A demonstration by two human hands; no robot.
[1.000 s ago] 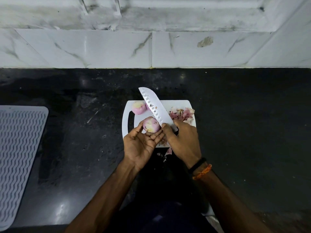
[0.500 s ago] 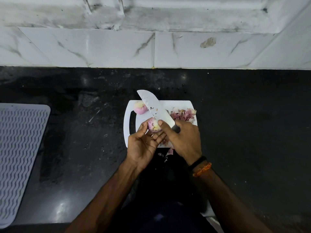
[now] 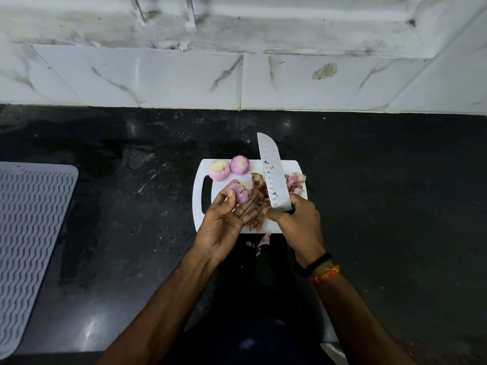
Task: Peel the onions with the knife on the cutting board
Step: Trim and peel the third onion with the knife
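Note:
A small white cutting board (image 3: 290,167) lies on the black counter. My left hand (image 3: 224,222) holds a pink onion (image 3: 241,192) between thumb and fingertips above the board's left half. My right hand (image 3: 297,222) grips the handle of a wide perforated knife (image 3: 272,177), whose blade points away from me over the board, clear of the onion. Two peeled onions (image 3: 218,169) (image 3: 239,164) rest at the board's far left corner. Loose onion skins (image 3: 295,181) are piled under and to the right of the blade.
A grey ribbed mat (image 3: 29,233) lies at the left on the counter (image 3: 395,193). A white marble wall (image 3: 184,77) rises behind. A few skin scraps (image 3: 263,242) lie just off the board's near edge.
The knife has swung off the onion, its blade now pointing straight away. A second peeled onion shows at the board's far left. My left hand holds an onion further left.

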